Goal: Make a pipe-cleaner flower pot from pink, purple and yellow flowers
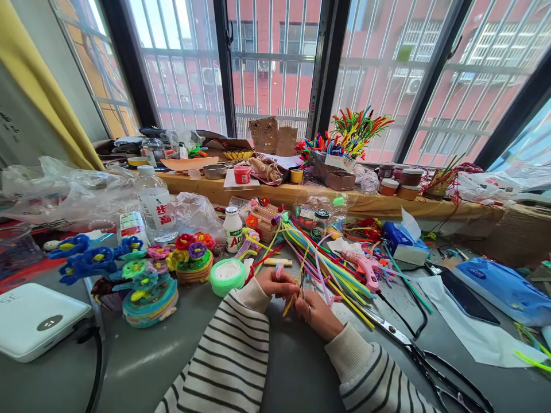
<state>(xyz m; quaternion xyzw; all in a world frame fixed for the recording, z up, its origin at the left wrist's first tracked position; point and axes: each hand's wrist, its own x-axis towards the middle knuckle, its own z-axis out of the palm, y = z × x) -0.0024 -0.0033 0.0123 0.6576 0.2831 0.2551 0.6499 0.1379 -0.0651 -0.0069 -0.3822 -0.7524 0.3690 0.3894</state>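
Note:
My left hand [278,283] is closed in a pinch on a yellow pipe cleaner [287,306], whose end hangs below the fingers. A short pink and blue fuzzy piece [279,269] shows at its fingertips. Right beside it, my right hand [316,312] is closed around a thin dark metal tool [302,281] that points upward; its exact kind is hard to make out. The fingertips of both hands nearly meet. Behind them lies a bundle of long coloured pipe cleaners [336,269]. A mint-green coiled ring [228,276] sits left of my left hand.
Large black-handled scissors [413,344] and a pink glue gun [368,271] lie at right. Pipe-cleaner flower pots [150,301] stand at left by a white box-shaped device [41,321]. A white bottle [233,229], a water bottle [155,206] and a tissue pack [404,244] stand farther back.

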